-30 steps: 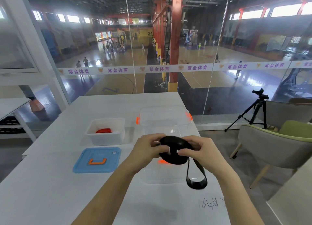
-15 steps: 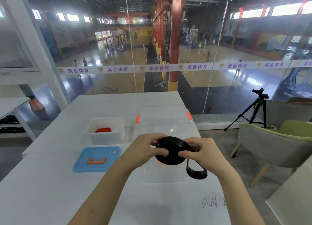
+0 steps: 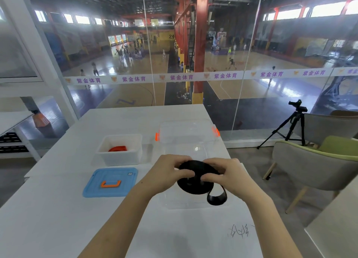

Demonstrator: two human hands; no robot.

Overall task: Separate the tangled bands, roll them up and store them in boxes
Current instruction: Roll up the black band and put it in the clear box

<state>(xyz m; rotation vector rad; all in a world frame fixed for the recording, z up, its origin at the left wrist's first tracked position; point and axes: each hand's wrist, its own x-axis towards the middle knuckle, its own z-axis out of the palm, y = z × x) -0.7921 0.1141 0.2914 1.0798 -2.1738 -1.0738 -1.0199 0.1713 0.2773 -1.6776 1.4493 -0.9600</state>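
The left hand and the right hand both curl their fingers around a rolled black band, held over a clear box; a short loose end hangs from the roll; to the left, a white box contains a red band; a blue lid lies before it.

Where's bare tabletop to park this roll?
Free: table nearer than the blue lid, beside the forearm; also the far end behind the white box. Crowded: over the clear box, where left hand and right hand grip the black band.
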